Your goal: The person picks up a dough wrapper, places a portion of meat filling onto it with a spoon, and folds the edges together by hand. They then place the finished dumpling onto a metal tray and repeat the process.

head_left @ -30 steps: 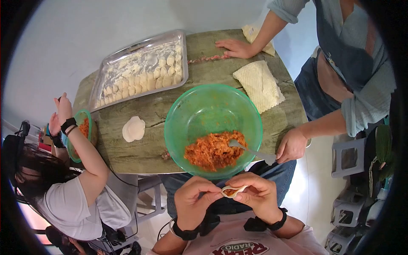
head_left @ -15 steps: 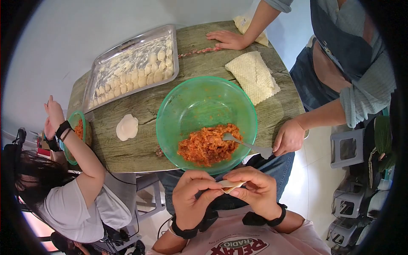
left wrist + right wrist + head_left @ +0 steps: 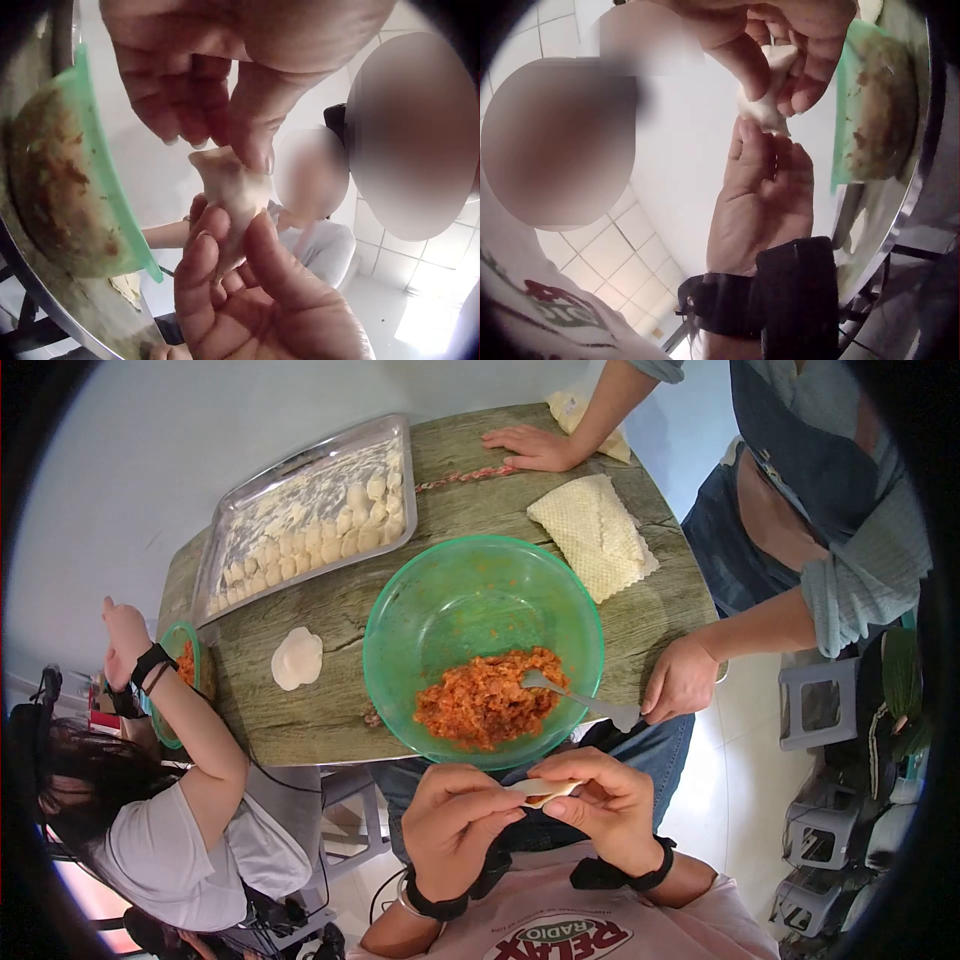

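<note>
At the far left of the head view I logged a person in a white shirt (image 3: 165,855), arms raised beside a small green tub (image 3: 163,730) of orange filling. Next came a metal tray (image 3: 265,518), floured, with rows of finished dumplings (image 3: 300,552) along its near side and right end. Below it, on the wood-grain table (image 3: 330,705), lay pale round wrappers (image 3: 297,659), overlapping. From my remote station I read the left hand (image 3: 450,830) as pinching, thumb against forefinger, at the left end of a part-closed dumpling (image 3: 542,789). That dumpling was held in the air just off the near rim of a large green basin (image 3: 480,575), its seam gaping narrowly on reddish filling. More filling (image 3: 485,700) was heaped in the basin's near half, a metal spoon (image 3: 585,702) stuck in it, handle slanting out over the right rim. The right hand (image 3: 610,810) had thumb and curled fingers on the dumpling's right end. Farther right I noted a folded cream cloth (image 3: 597,538), a standing person in blue-grey sleeves (image 3: 870,610) propped against the table, and grey stools (image 3: 820,705).
</note>
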A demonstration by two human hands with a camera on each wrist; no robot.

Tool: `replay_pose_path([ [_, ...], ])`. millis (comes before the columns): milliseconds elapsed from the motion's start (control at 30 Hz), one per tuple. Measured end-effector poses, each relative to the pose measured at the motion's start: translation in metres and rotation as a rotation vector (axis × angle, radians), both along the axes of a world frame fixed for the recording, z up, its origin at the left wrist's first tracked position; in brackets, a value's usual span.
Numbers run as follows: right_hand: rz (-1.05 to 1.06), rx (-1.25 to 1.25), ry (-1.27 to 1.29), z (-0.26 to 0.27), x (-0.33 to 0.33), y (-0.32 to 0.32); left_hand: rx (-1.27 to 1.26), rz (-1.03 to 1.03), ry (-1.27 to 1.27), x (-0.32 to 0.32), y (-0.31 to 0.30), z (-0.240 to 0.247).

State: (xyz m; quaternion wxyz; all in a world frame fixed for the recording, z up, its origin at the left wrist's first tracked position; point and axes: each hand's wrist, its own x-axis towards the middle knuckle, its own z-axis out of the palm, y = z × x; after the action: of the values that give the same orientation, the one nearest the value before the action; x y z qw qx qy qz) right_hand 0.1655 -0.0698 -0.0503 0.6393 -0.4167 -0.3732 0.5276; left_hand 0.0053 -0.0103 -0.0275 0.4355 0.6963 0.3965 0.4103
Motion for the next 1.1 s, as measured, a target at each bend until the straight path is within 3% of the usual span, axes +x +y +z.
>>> replay_pose_path([
  [400,0.04,-0.021,0.105,0.001,0.0005,-0.0015,0.145,-0.046,0.008,-0.0026,0.0046,-0.0072],
  [633,0.036,0.032,-0.037,0.0029,0.0015,-0.0007,0.012,0.035,-0.002,0.0004,0.0033,-0.0011],
  [1100,-0.024,0.084,-0.33,0.0039,0.0031,0.0027,0.078,-0.021,0.062,-0.0021,0.0065,-0.0034],
])
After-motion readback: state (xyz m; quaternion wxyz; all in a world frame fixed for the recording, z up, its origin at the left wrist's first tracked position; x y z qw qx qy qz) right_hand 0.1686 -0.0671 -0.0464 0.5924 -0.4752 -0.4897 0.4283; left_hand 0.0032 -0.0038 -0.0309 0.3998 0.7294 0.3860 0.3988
